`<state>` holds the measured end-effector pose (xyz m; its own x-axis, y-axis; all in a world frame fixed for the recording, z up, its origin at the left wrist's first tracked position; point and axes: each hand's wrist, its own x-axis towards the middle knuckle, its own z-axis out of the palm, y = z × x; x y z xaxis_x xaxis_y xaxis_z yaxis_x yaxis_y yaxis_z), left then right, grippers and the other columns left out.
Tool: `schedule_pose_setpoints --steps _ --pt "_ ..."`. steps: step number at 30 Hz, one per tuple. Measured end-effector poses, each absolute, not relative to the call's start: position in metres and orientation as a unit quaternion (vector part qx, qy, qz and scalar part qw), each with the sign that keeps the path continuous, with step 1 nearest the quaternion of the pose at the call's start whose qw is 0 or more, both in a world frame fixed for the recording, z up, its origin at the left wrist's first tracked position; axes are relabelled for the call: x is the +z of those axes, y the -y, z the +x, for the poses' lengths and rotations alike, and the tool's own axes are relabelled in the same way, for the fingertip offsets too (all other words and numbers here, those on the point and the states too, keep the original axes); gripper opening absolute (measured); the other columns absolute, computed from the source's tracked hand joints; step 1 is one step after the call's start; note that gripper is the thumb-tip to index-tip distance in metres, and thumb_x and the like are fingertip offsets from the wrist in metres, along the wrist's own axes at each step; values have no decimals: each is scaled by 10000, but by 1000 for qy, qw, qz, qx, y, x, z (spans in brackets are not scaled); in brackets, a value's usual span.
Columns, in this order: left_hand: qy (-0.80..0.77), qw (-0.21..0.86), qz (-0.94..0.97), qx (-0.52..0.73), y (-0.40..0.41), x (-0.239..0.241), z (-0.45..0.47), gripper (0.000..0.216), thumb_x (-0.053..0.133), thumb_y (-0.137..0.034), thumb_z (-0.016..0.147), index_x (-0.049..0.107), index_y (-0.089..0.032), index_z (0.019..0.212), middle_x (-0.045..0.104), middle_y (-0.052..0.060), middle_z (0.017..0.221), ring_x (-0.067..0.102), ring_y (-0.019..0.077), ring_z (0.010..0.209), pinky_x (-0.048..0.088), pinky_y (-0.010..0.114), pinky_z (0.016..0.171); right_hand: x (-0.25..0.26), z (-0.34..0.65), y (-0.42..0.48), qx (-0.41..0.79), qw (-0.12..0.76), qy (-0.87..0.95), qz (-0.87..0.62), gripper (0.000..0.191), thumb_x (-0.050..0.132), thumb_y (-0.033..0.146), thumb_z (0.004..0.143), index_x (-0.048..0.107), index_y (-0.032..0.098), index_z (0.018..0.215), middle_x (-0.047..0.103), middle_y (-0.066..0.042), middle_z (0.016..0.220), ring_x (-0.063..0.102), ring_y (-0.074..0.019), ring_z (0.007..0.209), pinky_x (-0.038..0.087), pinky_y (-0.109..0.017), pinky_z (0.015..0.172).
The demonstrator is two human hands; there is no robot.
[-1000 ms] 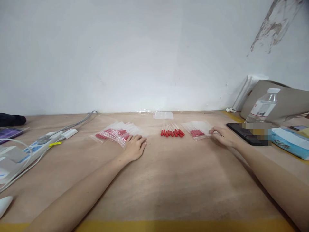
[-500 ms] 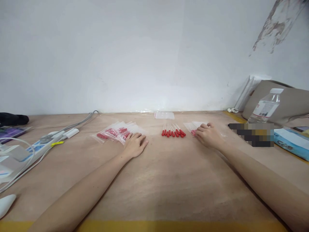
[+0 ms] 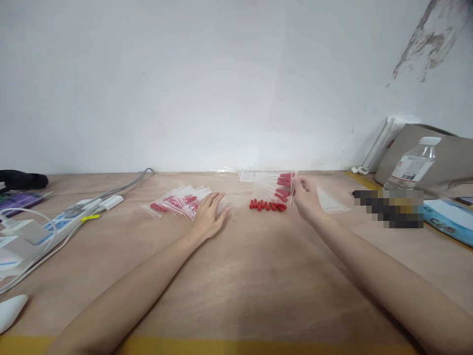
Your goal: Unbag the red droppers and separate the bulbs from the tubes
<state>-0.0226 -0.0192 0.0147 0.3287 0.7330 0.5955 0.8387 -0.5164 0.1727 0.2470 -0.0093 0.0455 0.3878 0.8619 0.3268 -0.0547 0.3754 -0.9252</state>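
My right hand [image 3: 307, 198] pinches the edge of a clear zip bag [image 3: 273, 181] with several red-bulbed droppers inside, lifted over the table. Below and partly behind it, a row of loose droppers [image 3: 268, 205] lies with red rubber bulbs toward me. Their thin clear stems are mostly hidden by the bag. My left hand [image 3: 211, 217] rests with fingers spread, holding nothing, at the right edge of a fanned pile of filled zip bags [image 3: 175, 202]. Another clear bag [image 3: 332, 202] lies flat to the right of my right hand.
White bags [image 3: 253, 176] lie near the wall. At left are a power strip [image 3: 55, 227] with cables, a white mouse-like object [image 3: 13, 311] and a purple packet [image 3: 27, 199]. At right stand a water bottle [image 3: 412, 165], a grey-brown bag [image 3: 451, 155] and a blue packet [image 3: 447, 217].
My right hand has picked up a filled bag from the table and carried it left and up, over the loose droppers. My left hand's fingers have lifted and spread slightly.
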Motion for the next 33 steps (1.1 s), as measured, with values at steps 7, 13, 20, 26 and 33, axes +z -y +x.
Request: schedule_pose_setpoints --steps 7,13,20,26,33 --pt "373 24 -881 -289 47 22 -7 573 412 -453 839 304 -176 1328 326 106 1368 279 237 1270 252 381 1052 17 181 49 641 554 360 -390 115 531 252 779 550 174 698 656 -55 685 625 -167 598 545 -310 558" --pt "358 -61 -905 -223 46 17 -3 635 426 -479 832 216 -215 1370 426 93 1305 397 236 1193 335 384 990 16 188 57 673 437 416 -428 123 529 233 798 607 145 762 679 -77 773 635 -141 616 541 -278 596" --pt "354 -101 -900 -233 42 15 -5 598 462 -447 828 291 -196 1343 470 100 1275 439 235 1164 371 386 964 24 208 67 657 357 499 -437 240 669 117 634 650 135 873 693 -53 782 647 -141 688 542 -236 632" --pt "296 -51 -908 -292 40 18 7 347 439 -306 863 503 -207 1189 538 80 1189 487 201 1103 391 363 949 20 201 65 627 400 425 -516 453 680 15 585 504 109 991 625 13 559 607 -127 508 524 -233 503" --pt "206 24 -939 -275 29 12 13 273 427 -192 865 596 -246 1072 574 45 1135 524 178 1041 420 344 898 18 193 63 616 412 442 -505 626 811 101 436 436 151 934 579 64 506 580 -126 450 495 -226 433"
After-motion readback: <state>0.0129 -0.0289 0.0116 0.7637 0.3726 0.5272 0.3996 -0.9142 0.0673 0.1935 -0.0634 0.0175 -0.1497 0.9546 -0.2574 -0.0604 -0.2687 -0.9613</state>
